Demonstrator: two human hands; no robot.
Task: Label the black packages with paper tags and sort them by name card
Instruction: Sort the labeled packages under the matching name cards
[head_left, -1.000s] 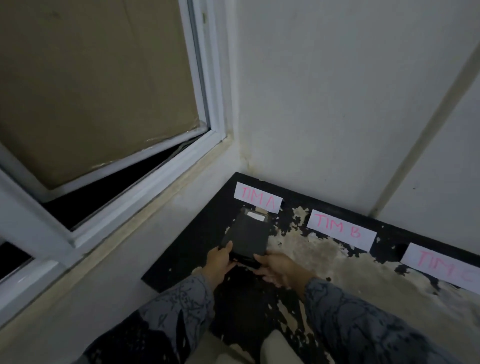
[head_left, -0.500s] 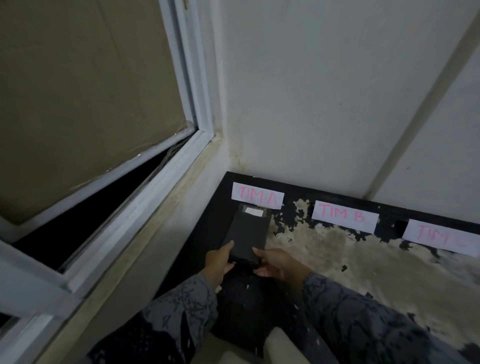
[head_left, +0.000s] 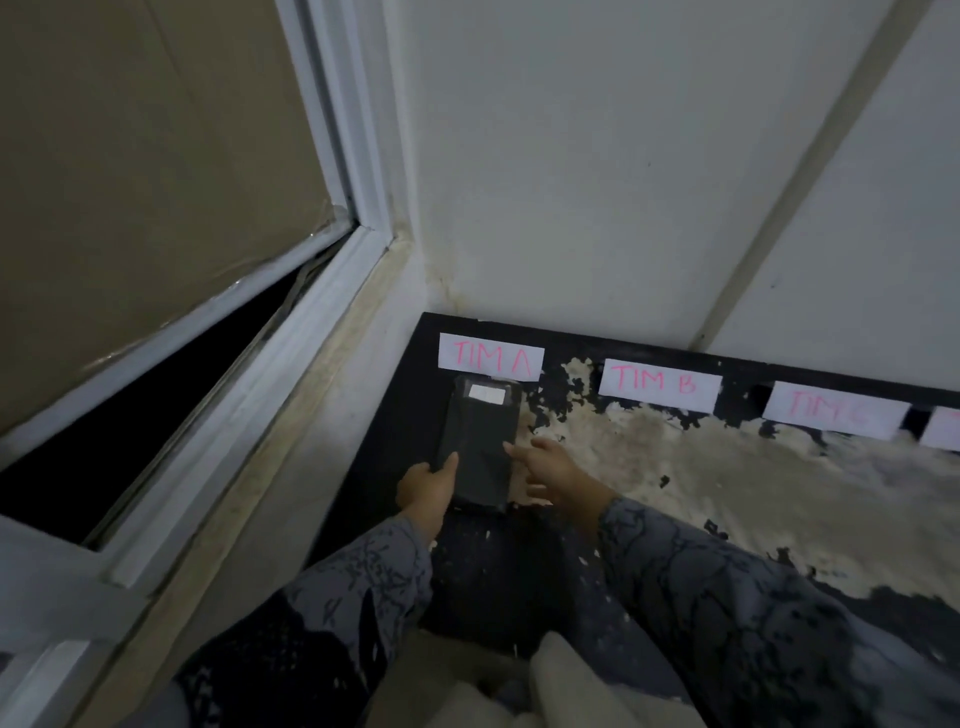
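A fourth white paper card is cut off by the frame edge beyond the "TIM C" card, so its writing cannot be read, and the pink letters on the white "TIM C" card are faint and blurred. The near end of the flat black rectangular package is dim against the dark floor. The worn black floor with pale peeled patches meets the white wall behind the "TIM A" card, and a white window frame backed with brown cardboard rises to the left of that card. The white "TIM B" card lies just to the right of the white "TIM A" card. The package lies flat just below the "TIM A" card, its long axis running toward the card, the end with the small white paper tag nearest it. The left hand touches the package's near left edge, thumb laid on top, its other fingers hidden. The right hand is loosely spread beside the right edge, fingertips at the package
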